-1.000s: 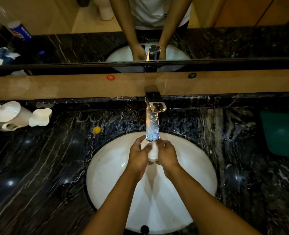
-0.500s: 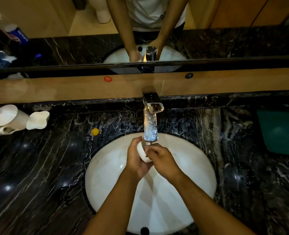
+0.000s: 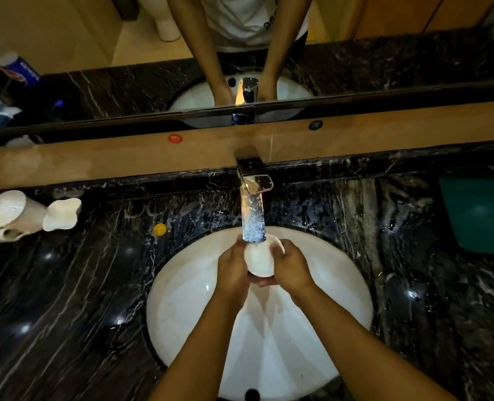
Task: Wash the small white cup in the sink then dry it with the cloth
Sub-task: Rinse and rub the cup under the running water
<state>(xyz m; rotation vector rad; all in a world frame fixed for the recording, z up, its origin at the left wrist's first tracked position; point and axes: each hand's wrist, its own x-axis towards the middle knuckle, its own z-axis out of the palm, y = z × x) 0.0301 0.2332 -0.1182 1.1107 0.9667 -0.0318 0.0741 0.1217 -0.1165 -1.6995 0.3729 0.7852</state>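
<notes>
White cup (image 3: pixel 259 259) sits clasped between your left hand (image 3: pixel 231 266) and right hand (image 3: pixel 290 266), mouth apparently far-right; cloth (image 3: pixel 480 214) lies right.

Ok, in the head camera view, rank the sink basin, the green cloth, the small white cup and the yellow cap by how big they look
1. Sink basin, by far the largest.
2. Green cloth, though the frame edge cuts it off.
3. Small white cup, partly covered by the left hand and right hand.
4. Yellow cap, smallest.
</notes>
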